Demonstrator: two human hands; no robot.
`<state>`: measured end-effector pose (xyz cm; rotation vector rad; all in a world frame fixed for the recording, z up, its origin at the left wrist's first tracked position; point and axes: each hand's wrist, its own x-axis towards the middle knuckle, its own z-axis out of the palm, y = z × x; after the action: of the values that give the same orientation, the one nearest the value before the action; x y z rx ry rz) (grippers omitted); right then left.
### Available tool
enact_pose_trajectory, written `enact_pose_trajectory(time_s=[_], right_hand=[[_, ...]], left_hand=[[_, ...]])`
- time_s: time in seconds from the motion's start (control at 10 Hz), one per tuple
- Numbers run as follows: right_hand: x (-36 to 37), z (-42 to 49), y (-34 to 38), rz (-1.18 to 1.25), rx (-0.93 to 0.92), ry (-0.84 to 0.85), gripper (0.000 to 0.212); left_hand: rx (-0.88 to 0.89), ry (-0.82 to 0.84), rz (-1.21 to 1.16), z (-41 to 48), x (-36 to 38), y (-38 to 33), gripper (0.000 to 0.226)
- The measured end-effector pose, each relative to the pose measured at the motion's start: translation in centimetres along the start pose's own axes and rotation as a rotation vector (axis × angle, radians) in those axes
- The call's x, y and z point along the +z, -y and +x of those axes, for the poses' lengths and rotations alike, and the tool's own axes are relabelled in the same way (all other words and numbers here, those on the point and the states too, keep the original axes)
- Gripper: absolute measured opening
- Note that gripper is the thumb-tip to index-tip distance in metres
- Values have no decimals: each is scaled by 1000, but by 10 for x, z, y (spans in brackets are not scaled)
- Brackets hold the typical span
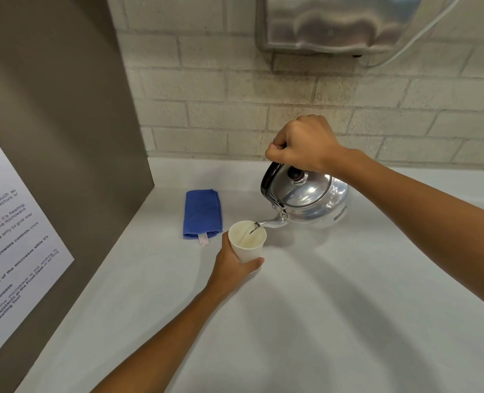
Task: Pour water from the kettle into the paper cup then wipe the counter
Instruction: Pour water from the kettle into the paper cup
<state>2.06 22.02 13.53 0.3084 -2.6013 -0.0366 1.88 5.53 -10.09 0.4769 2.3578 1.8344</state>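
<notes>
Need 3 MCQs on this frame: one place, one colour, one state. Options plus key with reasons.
1. Where does the folded cloth lie?
A. On the counter beyond the paper cup
B. Under the kettle
C. In the left hand

2. What colour is the cloth?
A. Green
B. Blue
C. Red

3. What state is the kettle in?
A. Upright on the counter
B. Lying on its side
C. Tilted, pouring

Key: 1 A, it lies flat on the counter just beyond the paper cup held by the left hand. 2 B, plainly blue. 3 C, the right hand tips its spout over the cup, water streaming.
</notes>
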Motion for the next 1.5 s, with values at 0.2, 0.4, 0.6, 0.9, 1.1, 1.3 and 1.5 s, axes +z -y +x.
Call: enact_pose_trajectory(time_s=[0.2,0.4,0.6,0.9,1.1,1.3,1.5], right_hand=[[1,1,0,-2,-11,3,43],[-1,2,1,2,-25,2,43],[-2,2,2,-7,-34,4,43],[-2,2,1,-21,-44,-3,43],[-2,2,1,-20,-51,-5,44],[-5,3,3,-25,-67,-6,45],[-8,4,5,-34,-83,-13,45]], left_hand=[[2,-6,-16,1,0,2,79],[5,-10,-16,1,1,3,79],[12,-14,-26,1,2,4,78],[13,-14,-28,1,2,3,79],[13,-12,-32,0,2,4,79],[8,-11,-20,0,2,4,81],[4,-14,-8,-1,2,2,83]])
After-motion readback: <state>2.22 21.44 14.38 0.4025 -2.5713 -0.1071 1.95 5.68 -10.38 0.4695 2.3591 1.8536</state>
